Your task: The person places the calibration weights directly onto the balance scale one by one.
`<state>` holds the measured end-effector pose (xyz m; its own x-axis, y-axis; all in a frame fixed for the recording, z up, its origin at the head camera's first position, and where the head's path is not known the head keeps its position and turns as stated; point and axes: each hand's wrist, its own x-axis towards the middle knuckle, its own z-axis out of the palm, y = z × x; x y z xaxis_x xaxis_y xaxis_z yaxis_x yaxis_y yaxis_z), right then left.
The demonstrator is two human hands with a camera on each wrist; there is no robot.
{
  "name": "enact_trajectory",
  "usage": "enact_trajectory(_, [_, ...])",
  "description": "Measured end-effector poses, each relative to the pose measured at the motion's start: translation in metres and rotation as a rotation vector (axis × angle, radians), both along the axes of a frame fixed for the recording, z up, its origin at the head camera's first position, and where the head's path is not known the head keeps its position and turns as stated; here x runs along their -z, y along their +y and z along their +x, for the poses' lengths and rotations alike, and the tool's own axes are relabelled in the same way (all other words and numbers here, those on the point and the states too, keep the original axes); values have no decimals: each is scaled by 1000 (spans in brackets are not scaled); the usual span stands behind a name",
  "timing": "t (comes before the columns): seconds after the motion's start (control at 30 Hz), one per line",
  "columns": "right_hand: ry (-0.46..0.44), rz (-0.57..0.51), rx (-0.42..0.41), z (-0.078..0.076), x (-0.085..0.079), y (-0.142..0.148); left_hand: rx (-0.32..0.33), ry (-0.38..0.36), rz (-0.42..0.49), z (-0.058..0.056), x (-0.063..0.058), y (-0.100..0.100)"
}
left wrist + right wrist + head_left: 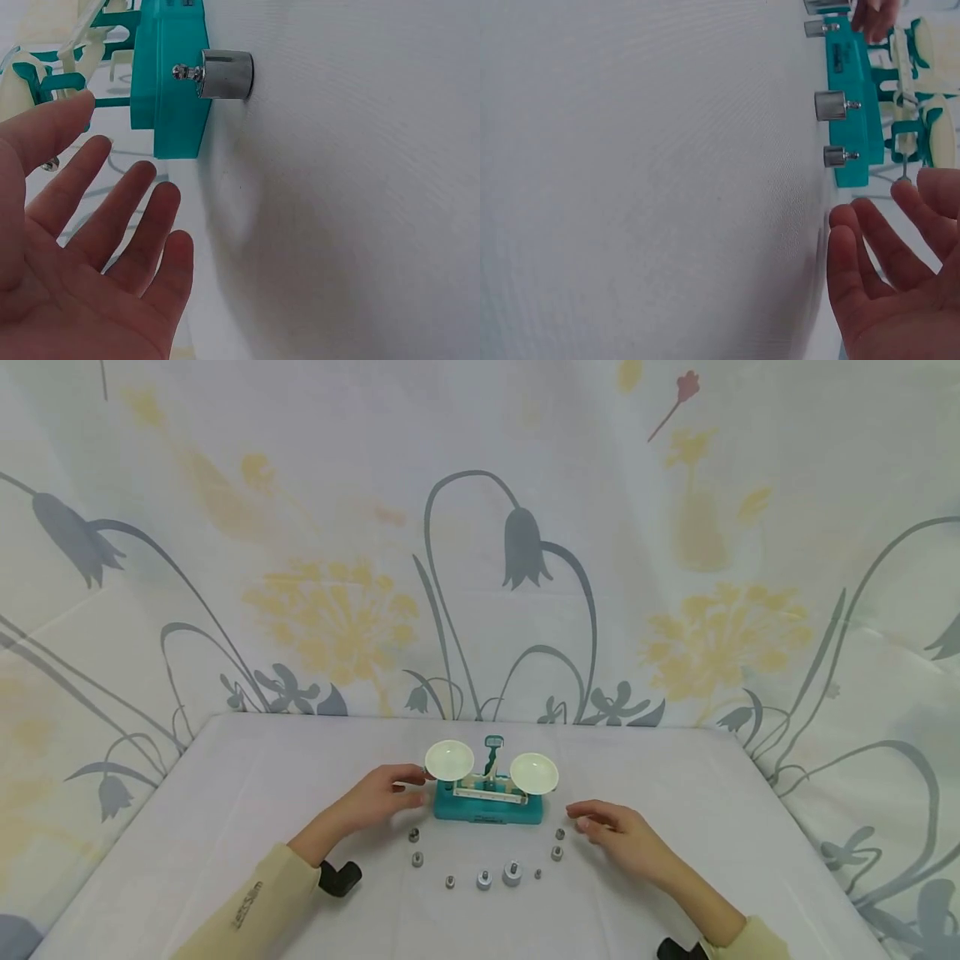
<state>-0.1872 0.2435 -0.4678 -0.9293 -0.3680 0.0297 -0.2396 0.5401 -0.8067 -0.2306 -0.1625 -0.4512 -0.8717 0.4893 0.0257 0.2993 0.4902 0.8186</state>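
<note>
A teal balance scale (488,807) with two pale pans stands at the middle of the table. Its left pan (450,760) sits slightly higher than its right pan (535,773). My left hand (381,797) is at the scale's left end, fingers spread and relaxed, fingertips close by the left pan; the left wrist view shows the palm holding nothing. To the right of the scale, my right hand (618,837) hovers with loosely bent fingers and nothing in them. A metal weight (560,833) stands just left of its fingertips.
Several metal weights stand in a curve in front of the scale, among them a large weight (512,873) and a smaller weight (417,859). A white cloth (285,777) covers the table. Behind it hangs a flower-patterned curtain (480,610).
</note>
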Motion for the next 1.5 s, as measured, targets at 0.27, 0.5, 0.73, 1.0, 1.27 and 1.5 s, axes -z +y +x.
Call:
enact_trajectory(0.27, [14,8,-71,-10,1,-3,32,-134,39,-12,3,7])
enact_trajectory(0.5, [-10,24,-100,-16,1,-6,35,-182,-2,-21,9,12])
enact_trajectory(0.73, [-47,1,-120,-20,-1,-7,4,-138,-57,-23,10,18])
enact_trajectory(1.0, [-114,-16,-136,-22,8,-10,-31,-165,-34,-22,14,18])
enact_trajectory(1.27, [-90,11,-119,-20,9,-12,-63,-184,-7,-19,17,18])
enact_trajectory(1.5, [-77,14,-114,-19,10,-13,-79,-190,-18,-17,17,18])
